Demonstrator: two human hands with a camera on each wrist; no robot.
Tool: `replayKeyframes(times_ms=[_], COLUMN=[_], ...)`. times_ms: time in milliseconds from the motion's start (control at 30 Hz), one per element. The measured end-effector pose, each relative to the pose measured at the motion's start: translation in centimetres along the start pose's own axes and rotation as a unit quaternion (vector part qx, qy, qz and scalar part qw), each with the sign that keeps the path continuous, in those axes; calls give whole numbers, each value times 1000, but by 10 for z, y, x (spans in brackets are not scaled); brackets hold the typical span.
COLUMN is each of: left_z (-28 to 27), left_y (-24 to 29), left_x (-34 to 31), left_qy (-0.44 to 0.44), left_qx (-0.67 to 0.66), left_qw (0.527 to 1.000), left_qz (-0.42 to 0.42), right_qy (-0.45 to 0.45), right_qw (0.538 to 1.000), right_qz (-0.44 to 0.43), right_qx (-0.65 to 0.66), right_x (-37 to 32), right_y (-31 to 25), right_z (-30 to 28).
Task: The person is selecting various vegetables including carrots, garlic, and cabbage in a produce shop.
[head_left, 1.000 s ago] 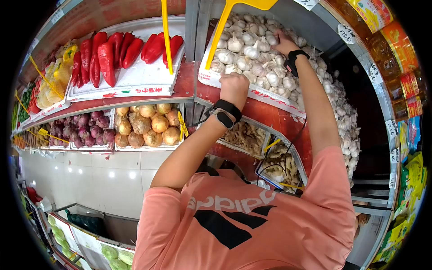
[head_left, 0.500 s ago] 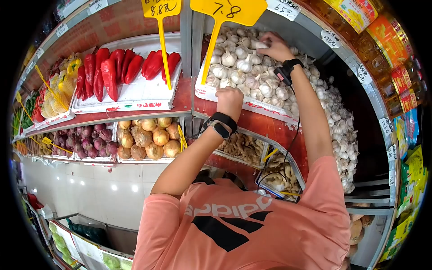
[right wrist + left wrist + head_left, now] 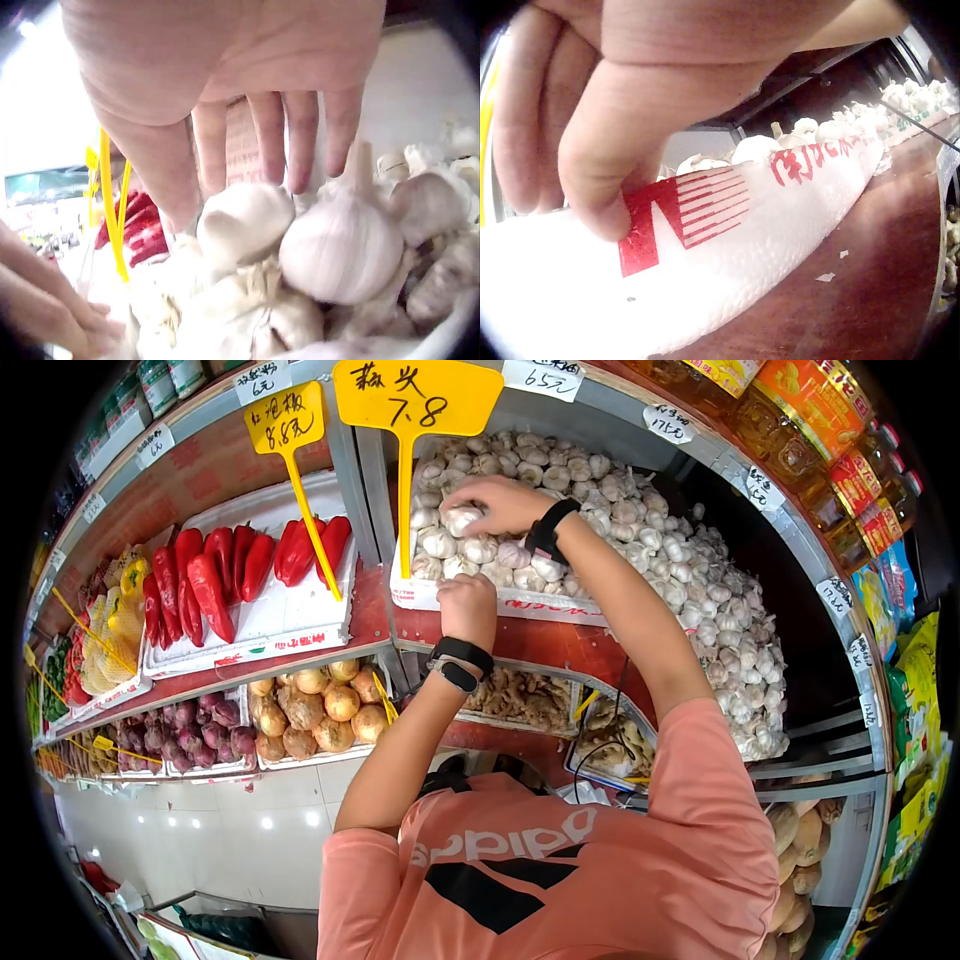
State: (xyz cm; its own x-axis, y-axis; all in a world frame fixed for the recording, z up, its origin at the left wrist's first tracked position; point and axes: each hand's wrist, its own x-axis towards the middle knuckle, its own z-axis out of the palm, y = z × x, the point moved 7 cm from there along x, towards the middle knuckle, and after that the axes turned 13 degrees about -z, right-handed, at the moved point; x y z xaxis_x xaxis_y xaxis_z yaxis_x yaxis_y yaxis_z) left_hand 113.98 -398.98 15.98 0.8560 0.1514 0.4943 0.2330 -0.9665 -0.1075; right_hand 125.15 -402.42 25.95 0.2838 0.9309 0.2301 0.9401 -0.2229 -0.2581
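My left hand [image 3: 468, 608] grips the near rim of a white foam box [image 3: 540, 603] heaped with garlic. In the left wrist view its thumb [image 3: 604, 195] lies against the box's printed outer wall, with the fingers over the rim. My right hand [image 3: 508, 508] is above the garlic near the box's left end, holding a white garlic bulb [image 3: 461, 520] between thumb and fingers. The right wrist view shows this bulb [image 3: 247, 221] low among the others, beside a bulb with an upright stem [image 3: 341, 247]. Fingertips behind the held bulb are partly hidden.
A yellow price sign [image 3: 418, 398] stands at the box's left end. Red peppers [image 3: 205, 585] lie on a foam tray to the left. Loose garlic [image 3: 730, 650] spreads to the right. Onions [image 3: 320, 705] and ginger [image 3: 525, 698] sit on the lower shelf. A thin black cable hangs by the right forearm.
My right hand has moved from the back of the garlic leftward and nearer, a bulb in its fingers. My left hand stays on the box rim. The head view has shifted, showing more of the signs.
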Motion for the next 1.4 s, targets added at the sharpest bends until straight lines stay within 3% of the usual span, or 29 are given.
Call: replayKeyframes(times_ms=[100, 167, 267, 367, 433, 500, 533, 633, 867, 967, 1100, 1233, 1267, 1367, 1400], left_z=[7, 5, -4, 1, -1, -1, -3, -6, -6, 3, 4, 2, 3, -3, -6], left_y=[0, 0, 1, 2, 1, 1, 1, -2, -3, 0, 1, 1, 0, -2, -4], left_x=[1, 0, 0, 2, 3, 3, 6, 5, 5, 6, 6, 6, 6, 4, 4], left_qy=[-22, -14, -6, -18, -25, -37, -41, -62, -56, -65, -51, -51, -55, -44, -37], left_qx=[-17, -19, 16, 8, 10, 6, 0, -15, -28, -19, -14, -3, -7, -41, -56], left_qw=[999, 999, 1000, 1000, 1000, 999, 999, 998, 998, 997, 999, 999, 998, 998, 998], left_qz=[26, 34, 26, -4, -6, -3, 0, 9, 12, 22, 11, 6, 9, 19, 20], right_qy=[138, 172, 144, 4, 59, 57, -18, 18, 88, 89, 117, -24, -84, -52, -38], right_qw=[984, 968, 954, 950, 938, 908, 892, 863, 884, 902, 909, 946, 937, 951, 971], right_qz=[73, 170, 261, 283, 324, 374, 403, 438, 394, 403, 369, 244, 266, 173, 169], right_qx=[87, 72, 18, -131, -103, -181, -205, -251, -234, -129, -152, -214, -210, -251, -166], right_x=[-21, -51, -111, -129, -131, -127, -122, -121, -127, -118, -106, -92, -96, -103, -106], right_y=[23, 47, 137, 162, 165, 170, 174, 190, 183, 137, 104, 63, 65, 44, 49], right_z=[-48, -74, -71, -58, -53, -47, -44, -38, -42, -49, -64, -57, -46, -41, -42])
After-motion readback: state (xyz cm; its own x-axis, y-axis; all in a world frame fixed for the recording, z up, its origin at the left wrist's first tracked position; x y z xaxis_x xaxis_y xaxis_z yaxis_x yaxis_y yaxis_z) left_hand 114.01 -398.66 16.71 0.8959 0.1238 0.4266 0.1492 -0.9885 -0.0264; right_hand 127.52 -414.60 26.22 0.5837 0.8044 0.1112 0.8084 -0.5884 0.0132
